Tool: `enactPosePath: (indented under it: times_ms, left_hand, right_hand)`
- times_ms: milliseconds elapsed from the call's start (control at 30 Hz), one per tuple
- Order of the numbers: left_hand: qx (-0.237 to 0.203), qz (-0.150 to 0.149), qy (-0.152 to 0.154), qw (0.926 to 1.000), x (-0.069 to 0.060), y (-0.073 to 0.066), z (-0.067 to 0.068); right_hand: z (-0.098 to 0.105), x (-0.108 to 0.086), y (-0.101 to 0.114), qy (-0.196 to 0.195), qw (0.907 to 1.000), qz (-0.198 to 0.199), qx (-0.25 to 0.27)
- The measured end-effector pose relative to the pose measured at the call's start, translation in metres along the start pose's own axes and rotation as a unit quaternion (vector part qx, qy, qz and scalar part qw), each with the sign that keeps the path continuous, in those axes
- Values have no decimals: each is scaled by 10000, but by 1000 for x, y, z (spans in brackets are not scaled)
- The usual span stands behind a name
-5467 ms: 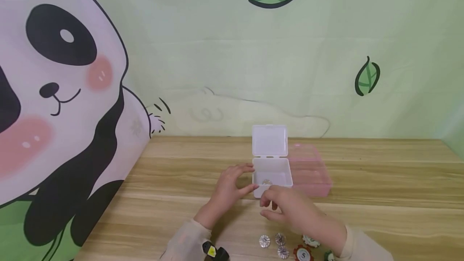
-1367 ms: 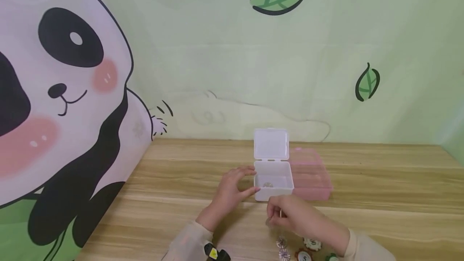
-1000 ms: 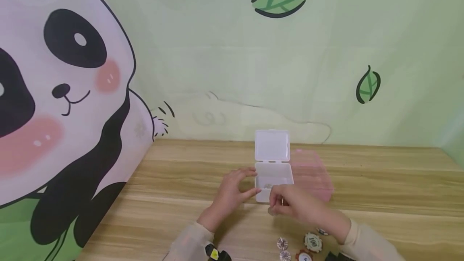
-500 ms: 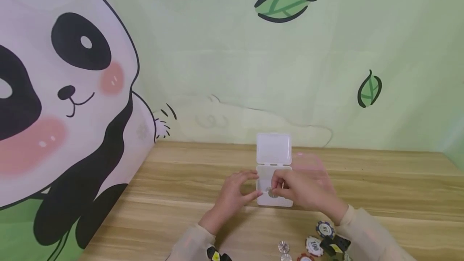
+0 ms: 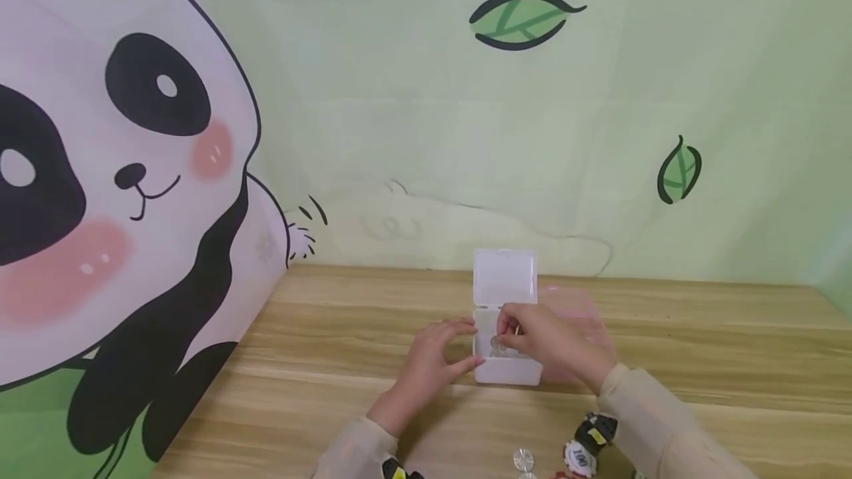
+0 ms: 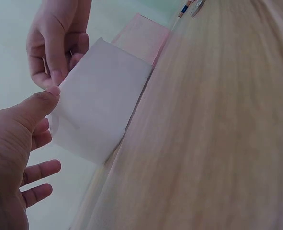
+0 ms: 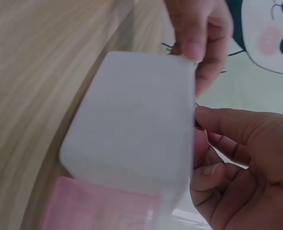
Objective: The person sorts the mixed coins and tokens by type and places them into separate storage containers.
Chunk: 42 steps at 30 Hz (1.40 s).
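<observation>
One shiny disc (image 5: pixel 496 347) looks to be inside the white box (image 5: pixel 508 372), pinched by the right hand (image 5: pixel 542 338), though fingers partly hide it. The left hand (image 5: pixel 429 362) grips the box's side. This seems the putting-in step; next, the pinch should loosen.

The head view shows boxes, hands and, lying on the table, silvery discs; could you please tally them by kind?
Boxes, a white box and a pink box: 2
Hands, left hand and right hand: 2
Silvery discs lying there, a whole disc and a cut-off disc: 2
Total: 6
</observation>
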<state>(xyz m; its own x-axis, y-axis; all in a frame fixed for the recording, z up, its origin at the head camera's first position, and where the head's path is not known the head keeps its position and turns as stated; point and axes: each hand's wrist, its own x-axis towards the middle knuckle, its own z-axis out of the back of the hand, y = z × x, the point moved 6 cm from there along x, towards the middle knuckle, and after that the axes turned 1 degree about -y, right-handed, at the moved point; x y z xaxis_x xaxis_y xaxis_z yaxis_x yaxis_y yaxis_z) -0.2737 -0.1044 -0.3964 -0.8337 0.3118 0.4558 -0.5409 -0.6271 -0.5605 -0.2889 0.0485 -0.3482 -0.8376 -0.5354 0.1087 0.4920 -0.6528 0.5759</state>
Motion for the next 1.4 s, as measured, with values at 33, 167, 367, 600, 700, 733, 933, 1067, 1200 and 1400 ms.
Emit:
enactPosePath:
  times_ms: [33, 167, 367, 600, 700, 733, 933, 1067, 1200, 1400]
  left_hand:
    - [11, -2, -2, 10000, 0, 0, 0]
    - [20, -10, -17, 10000, -1, 0, -1]
    - [-69, -18, -47, 10000, -2, 0, -1]
    - [-97, -35, -68, 9999, -2, -1, 0]
    - [-99, -62, -85, 9999, -2, -2, 1]
    - [-93, -78, -98, 9999, -2, -2, 2]
    - [-66, -108, -134, 9998, -1, -2, 2]
    - [-82, -96, -123, 9998, -1, -2, 1]
    - [-112, -111, -146, 9998, -1, -2, 1]
    - [-116, -161, -181, 9996, 0, -2, 1]
  right_hand:
    - [-2, 1, -2, -11, 10000, 15, -1]
    - [-8, 7, -7, -9, 9999, 55, -139]
    - [-17, 15, -12, 211, 9985, 58, -508]
    - [-25, 21, -11, 475, 9939, 31, -997]
    - [-26, 23, -11, 498, 9912, 22, -1227]
    - [-26, 23, -10, 473, 9903, 24, -1305]
    - [-24, 24, -8, 364, 9845, -25, -1713]
    - [-25, 25, -9, 348, 9820, -100, -1853]
    - [-25, 25, -10, 306, 9800, -86, -1963]
    - [-25, 26, -10, 261, 9785, -80, -2043]
